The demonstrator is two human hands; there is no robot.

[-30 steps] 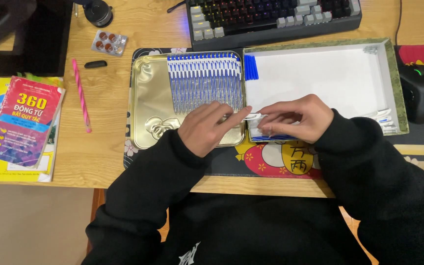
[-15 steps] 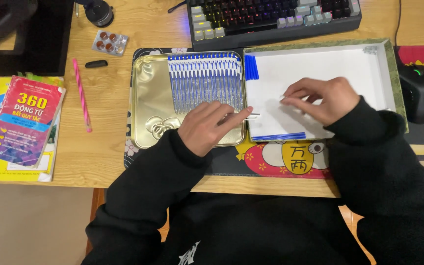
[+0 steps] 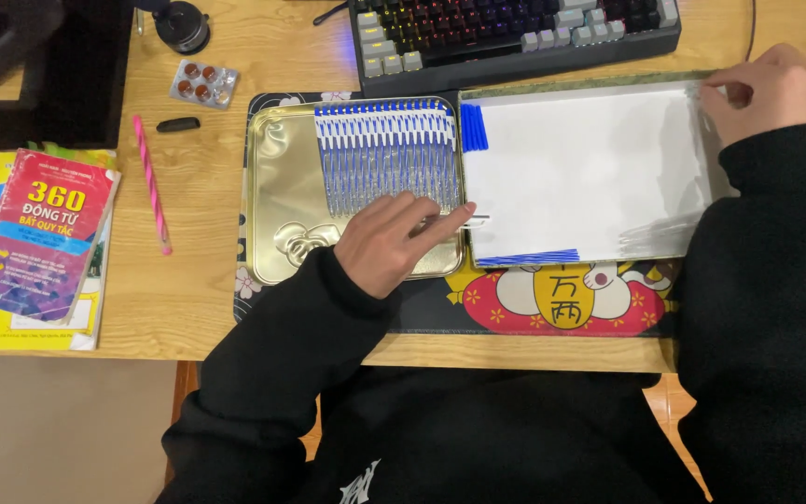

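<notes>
Sorting step: left hand (image 3: 394,241) lies open-fingered on the gold tin (image 3: 277,201) below the pen row (image 3: 384,154); right hand (image 3: 771,89) pinches something small at the white box (image 3: 590,177) corner. Next, likely, a careful carry across.

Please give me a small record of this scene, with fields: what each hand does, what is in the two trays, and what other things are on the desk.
left hand: rests on the gold tin tray, fingertips at its right edge
right hand: at the far right corner of the white tray, pinching something too small to tell
gold tin tray: holds a row of blue-capped pens
white tray: a few blue pens at its left side
desk: keyboard, pink pencil, blister pack, books
</notes>
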